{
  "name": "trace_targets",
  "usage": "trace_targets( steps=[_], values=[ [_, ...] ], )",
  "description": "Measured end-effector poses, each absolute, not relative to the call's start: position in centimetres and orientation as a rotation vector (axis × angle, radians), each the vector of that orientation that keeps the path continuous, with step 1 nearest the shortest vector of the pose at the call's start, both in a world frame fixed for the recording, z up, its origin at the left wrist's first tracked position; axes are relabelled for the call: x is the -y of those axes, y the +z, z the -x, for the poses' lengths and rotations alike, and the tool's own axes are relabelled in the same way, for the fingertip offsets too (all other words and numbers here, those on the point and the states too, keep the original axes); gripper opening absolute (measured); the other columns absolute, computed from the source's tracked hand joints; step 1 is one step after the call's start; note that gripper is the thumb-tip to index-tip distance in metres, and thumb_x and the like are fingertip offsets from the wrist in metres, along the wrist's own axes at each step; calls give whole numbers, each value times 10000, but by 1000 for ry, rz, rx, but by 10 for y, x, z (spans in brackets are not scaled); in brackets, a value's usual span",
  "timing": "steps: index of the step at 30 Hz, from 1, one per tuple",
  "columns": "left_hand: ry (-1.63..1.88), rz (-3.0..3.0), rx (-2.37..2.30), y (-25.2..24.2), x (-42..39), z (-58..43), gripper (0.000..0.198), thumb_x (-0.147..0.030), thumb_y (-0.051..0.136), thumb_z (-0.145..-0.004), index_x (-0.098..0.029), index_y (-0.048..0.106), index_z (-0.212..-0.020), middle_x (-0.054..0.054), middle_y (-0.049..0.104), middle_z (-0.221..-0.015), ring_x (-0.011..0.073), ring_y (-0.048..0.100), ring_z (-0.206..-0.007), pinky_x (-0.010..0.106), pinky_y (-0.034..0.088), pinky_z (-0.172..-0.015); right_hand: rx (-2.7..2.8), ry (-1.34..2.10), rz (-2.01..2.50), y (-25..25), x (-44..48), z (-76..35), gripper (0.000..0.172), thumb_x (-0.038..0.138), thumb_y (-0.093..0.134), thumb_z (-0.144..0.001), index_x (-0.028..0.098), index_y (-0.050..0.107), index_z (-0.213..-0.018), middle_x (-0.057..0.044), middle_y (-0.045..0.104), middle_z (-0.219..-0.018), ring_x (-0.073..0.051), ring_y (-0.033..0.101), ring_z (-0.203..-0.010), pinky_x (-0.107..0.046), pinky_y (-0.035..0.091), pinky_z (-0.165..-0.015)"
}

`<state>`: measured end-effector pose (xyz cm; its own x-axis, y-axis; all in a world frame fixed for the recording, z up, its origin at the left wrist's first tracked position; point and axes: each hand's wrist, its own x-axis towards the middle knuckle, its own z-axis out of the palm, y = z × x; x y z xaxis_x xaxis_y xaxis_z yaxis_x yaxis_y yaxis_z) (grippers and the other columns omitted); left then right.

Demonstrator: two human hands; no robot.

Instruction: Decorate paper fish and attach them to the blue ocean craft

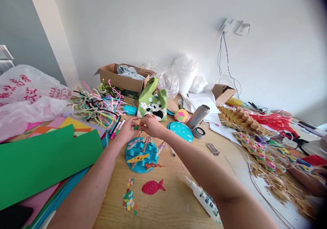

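Note:
My left hand [127,130] and my right hand [152,126] meet just beyond a blue disc [128,162]. Their fingers are closed together around a small green piece [136,128], too covered to tell its kind. Blue paper loops and several colourful paper fish, one a yellow fish [138,158], stand on the disc. Nearer to me a red paper fish [152,187] lies flat on the table. Beside it is a pile of small coloured paper dots [128,200]. A white glue bottle [205,201] lies on its side, partly behind my right forearm.
Green sheets [48,154] cover the left side, with markers [118,127] and pipe cleaners [98,103] beyond. Behind my hands stands a green panda bag [153,103]. A metal flask [198,116] leans by a blue dotted disc [180,131]. Egg cartons [242,118] line the right.

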<state>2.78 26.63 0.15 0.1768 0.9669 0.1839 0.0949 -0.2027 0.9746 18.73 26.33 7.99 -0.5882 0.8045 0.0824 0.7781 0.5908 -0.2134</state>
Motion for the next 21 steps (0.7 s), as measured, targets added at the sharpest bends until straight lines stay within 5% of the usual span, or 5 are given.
trace_targets(
  steps=[21],
  values=[
    [1185,-1528,-1058,7,-262,-29,603,-171,716,-575,-136,573,-1160,-17,649,-721,201,655,-761,322,471,-730,2703,195,1257,81,-261,-186,114,158,625,-874,153,666,-767,-67,684,-840,-230,530,-1015,-354,306,-878]
  ],
)
